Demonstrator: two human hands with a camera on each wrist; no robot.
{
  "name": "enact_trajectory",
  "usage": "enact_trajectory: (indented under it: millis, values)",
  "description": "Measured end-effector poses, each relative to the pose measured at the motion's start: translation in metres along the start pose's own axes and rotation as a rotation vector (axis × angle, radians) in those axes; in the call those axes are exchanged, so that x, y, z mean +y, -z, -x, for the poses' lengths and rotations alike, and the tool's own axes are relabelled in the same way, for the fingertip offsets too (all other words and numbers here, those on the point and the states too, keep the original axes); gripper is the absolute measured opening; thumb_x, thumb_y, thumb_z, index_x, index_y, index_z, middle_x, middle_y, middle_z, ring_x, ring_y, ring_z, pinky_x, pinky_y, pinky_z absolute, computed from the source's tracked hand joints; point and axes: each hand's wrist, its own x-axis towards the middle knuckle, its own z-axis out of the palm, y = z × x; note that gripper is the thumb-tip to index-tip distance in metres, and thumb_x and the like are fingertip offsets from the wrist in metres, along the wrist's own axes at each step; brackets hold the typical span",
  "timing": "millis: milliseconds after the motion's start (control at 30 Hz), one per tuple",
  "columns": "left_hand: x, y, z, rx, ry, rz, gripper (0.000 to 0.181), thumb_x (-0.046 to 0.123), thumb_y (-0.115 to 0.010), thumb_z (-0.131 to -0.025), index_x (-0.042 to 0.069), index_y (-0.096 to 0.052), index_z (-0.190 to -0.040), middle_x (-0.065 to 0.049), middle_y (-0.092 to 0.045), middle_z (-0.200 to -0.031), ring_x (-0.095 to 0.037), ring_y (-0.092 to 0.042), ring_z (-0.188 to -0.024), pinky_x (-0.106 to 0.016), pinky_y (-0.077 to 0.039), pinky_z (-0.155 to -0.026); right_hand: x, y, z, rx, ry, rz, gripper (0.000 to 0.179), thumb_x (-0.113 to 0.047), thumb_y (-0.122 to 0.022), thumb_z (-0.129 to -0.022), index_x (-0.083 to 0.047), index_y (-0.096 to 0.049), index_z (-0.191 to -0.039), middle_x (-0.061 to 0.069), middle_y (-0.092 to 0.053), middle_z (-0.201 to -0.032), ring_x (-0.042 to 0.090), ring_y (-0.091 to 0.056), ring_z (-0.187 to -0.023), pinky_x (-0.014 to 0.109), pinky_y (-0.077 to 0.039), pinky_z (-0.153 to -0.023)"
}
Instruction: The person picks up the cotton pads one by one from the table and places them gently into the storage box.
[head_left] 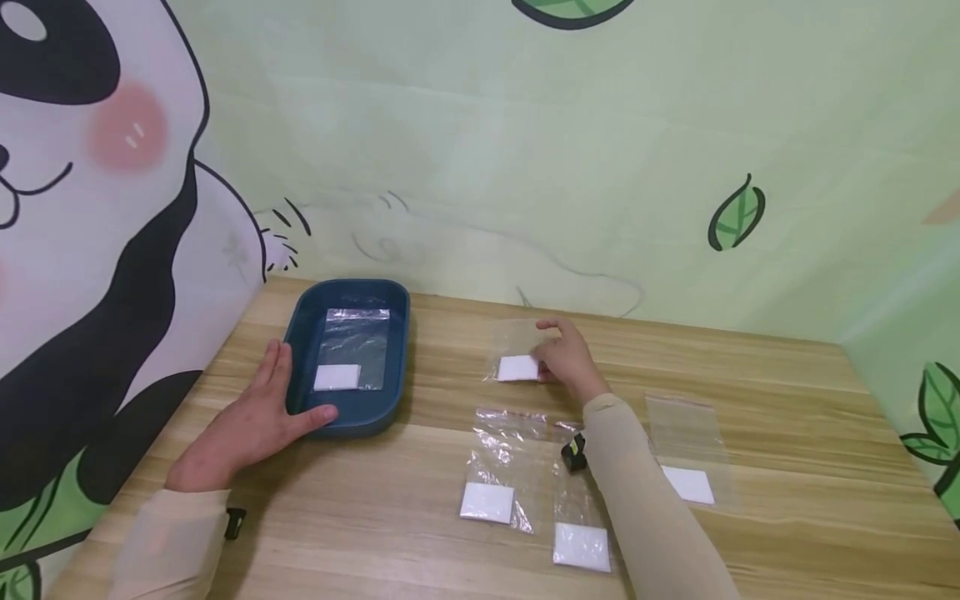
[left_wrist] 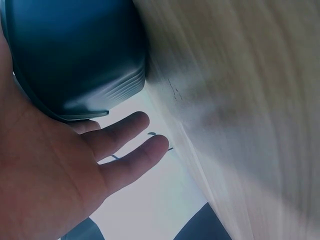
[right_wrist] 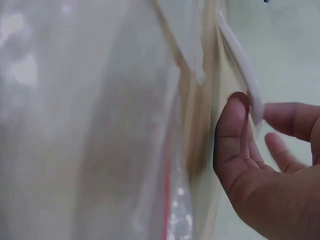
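My left hand [head_left: 251, 417] rests against the left side of a dark blue tray [head_left: 362, 423]. Its fingers lie fairly straight along the outer wall, and the thumb reaches over the near corner. Inside the tray lies a clear zip bag [head_left: 367, 346] with a white rectangular piece [head_left: 337, 377] in its lower part. Near the back of the table, my right hand [head_left: 567, 358] pinches the right edge of another clear bag [head_left: 504, 337] holding a white piece [head_left: 518, 367]. In the right wrist view, thumb and forefinger close on that bag's white piece [right_wrist: 242, 62], lifted at its edge.
Toward the front lie more clear bags with white pieces: one at centre [head_left: 487, 502], one partly under my right forearm [head_left: 581, 546], and one at right [head_left: 688, 484]. A printed cloth backdrop [head_left: 450, 150] meets the wooden table's [head_left: 787, 400] back edge.
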Motion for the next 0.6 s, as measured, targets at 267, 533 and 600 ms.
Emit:
enact_trajectory:
  millis: [267, 533, 600]
  values:
    - [0.002, 0.002, 0.001, -0.002, -0.003, 0.005, 0.124, 0.069, -0.061, -0.089, -0.008, 0.01, -0.155, -0.028, 0.019, -0.162, -0.058, -0.01, -0.144, -0.071, -0.023, -0.108, -0.001, -0.003, 0.001, -0.056, 0.036, 0.018, 0.036, 0.006, -0.059, -0.094, 0.001, -0.065, -0.13, 0.021, -0.062, -0.123, 0.021, -0.06, -0.083, 0.024, -0.052, -0.062]
    - [0.0, 0.001, 0.001, -0.005, 0.001, 0.002, 0.124, 0.069, -0.061, -0.09, -0.007, 0.012, -0.155, -0.028, 0.021, -0.161, -0.059, -0.011, -0.143, -0.072, -0.024, -0.107, -0.003, -0.01, 0.002, -0.001, 0.036, 0.016, 0.028, 0.002, -0.063, -0.095, 0.001, -0.069, -0.122, 0.017, -0.066, -0.124, 0.027, -0.062, -0.105, 0.032, -0.053, -0.086]
    - [0.0, 0.001, 0.0, -0.005, 0.002, 0.003, 0.124, 0.069, -0.06, -0.09, -0.007, 0.012, -0.155, -0.028, 0.02, -0.162, -0.058, -0.01, -0.144, -0.071, -0.024, -0.107, -0.005, -0.01, 0.002, 0.017, 0.045, 0.004, 0.029, 0.005, -0.063, -0.093, 0.001, -0.069, -0.121, 0.016, -0.067, -0.123, 0.027, -0.062, -0.106, 0.032, -0.053, -0.087]
